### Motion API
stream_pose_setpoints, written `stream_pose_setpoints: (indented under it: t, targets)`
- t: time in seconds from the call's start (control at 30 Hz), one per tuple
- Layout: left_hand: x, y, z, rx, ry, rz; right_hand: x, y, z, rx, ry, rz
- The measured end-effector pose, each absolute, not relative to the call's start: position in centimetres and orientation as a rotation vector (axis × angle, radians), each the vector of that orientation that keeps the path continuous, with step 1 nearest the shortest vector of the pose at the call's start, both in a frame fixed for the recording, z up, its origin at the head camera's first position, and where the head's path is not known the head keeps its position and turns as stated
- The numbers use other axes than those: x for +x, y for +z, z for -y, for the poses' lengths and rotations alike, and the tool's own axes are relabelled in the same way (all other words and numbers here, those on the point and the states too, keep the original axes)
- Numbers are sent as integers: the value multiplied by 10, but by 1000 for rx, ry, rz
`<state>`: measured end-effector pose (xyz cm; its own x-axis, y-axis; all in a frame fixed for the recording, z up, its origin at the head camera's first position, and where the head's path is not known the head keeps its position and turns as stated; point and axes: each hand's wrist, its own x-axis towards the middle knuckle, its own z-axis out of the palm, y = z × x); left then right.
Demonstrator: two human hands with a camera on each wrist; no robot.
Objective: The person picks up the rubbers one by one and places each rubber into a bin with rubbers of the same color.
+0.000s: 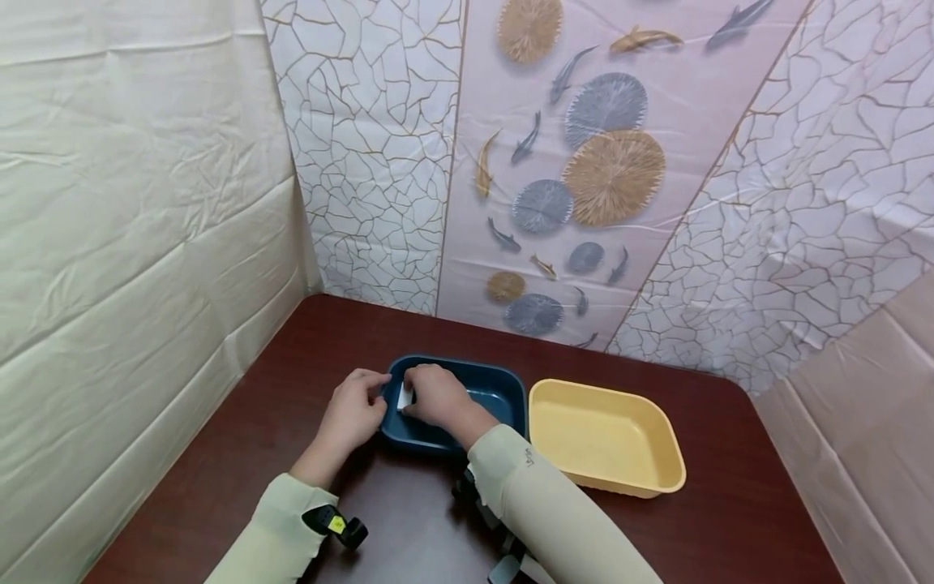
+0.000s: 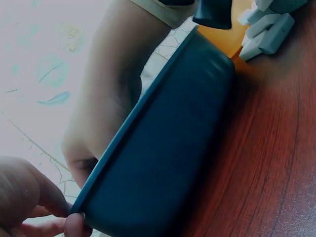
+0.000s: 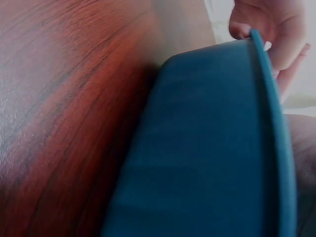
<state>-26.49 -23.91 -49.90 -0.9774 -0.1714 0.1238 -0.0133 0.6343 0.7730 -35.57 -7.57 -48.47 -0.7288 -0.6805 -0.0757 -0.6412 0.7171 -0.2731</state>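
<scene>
A dark blue rectangular tub (image 1: 503, 405) sits on the table. My left hand (image 1: 353, 410) is at its left end; the left wrist view shows the thumb and fingertips (image 2: 75, 224) pinching the tub's rim. My right hand (image 1: 441, 397) reaches down inside the tub near its left end. Between its thumb and fingers is a small white flat-sided piece (image 1: 404, 396), partly covered by the fingers. In the right wrist view the tub's outer wall (image 3: 207, 143) hides most of the right hand.
A yellow tub (image 1: 606, 438) stands directly right of the blue one. Several white and grey blocks (image 2: 269, 32) lie on the table (image 1: 409, 519) near it, mostly hidden by the right forearm in the head view. Fabric-covered walls (image 1: 365, 162) rise behind and beside the table.
</scene>
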Motion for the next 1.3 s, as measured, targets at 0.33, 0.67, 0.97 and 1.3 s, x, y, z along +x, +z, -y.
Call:
stream_pose_setpoints:
  t: [0.33,0.67,0.97,1.3]
  targets:
    - [-263,-500,239,181,-1356,2623,-357,-499,80,-1119,-284,-2776]
    - [-259,-503,238,225,-1471,2597,-347,-489,65,-1197,-236,-2727]
    - [-256,-502,240,247,-1512,2574,-328,-444,31,-1283,-256,-2698]
    - [-255,-508,240,241,-1523,2577,-294,-416,-38,-1375,-289,-2682]
